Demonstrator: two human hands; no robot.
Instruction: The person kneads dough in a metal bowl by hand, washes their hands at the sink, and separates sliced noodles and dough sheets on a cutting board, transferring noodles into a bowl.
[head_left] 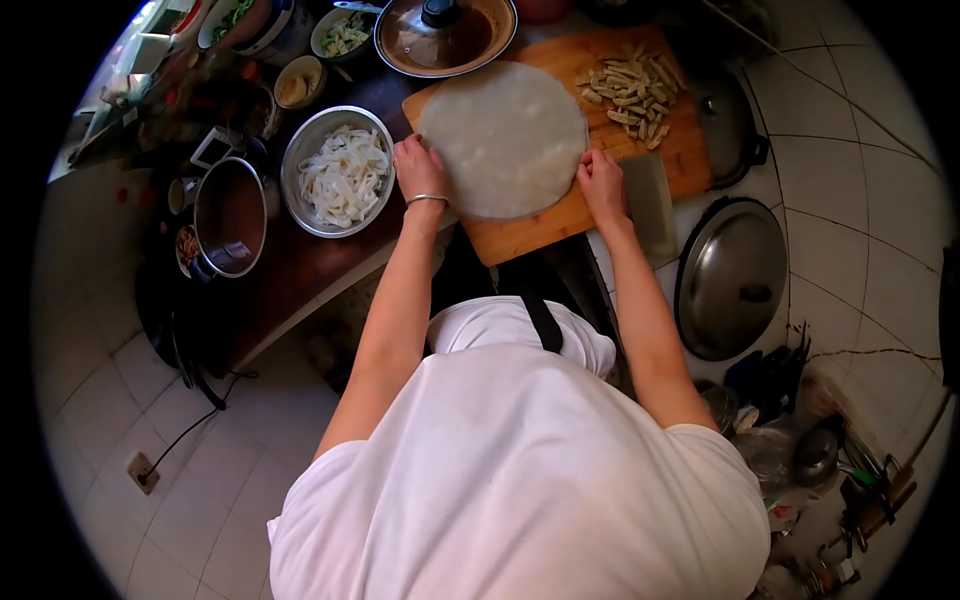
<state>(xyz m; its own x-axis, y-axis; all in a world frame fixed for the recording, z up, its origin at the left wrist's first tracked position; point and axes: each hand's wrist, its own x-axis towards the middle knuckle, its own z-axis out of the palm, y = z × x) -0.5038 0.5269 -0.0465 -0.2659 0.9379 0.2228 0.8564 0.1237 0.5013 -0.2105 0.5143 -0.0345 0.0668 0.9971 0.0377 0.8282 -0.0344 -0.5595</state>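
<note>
A large round white noodle sheet (505,140), pale and slightly translucent, lies on the wooden cutting board (530,232). At its left edge is my left hand (418,170), a bangle on the wrist, with fingers closed on the rim. My right hand (602,183) pinches the sheet's right edge, fingers bent together. The sheet looks flat between both hands. Cut tan strips (632,88) are piled on the board's far right. Beside my left hand stands a metal bowl (290,180) of wide white noodles (345,178).
A glass-lidded pan (445,35) sits behind the board. To the left are a deep pot (230,215) and small bowls (300,82). A rectangular tray (650,205) lies partly beneath the board's right side, near a large metal lid (735,278).
</note>
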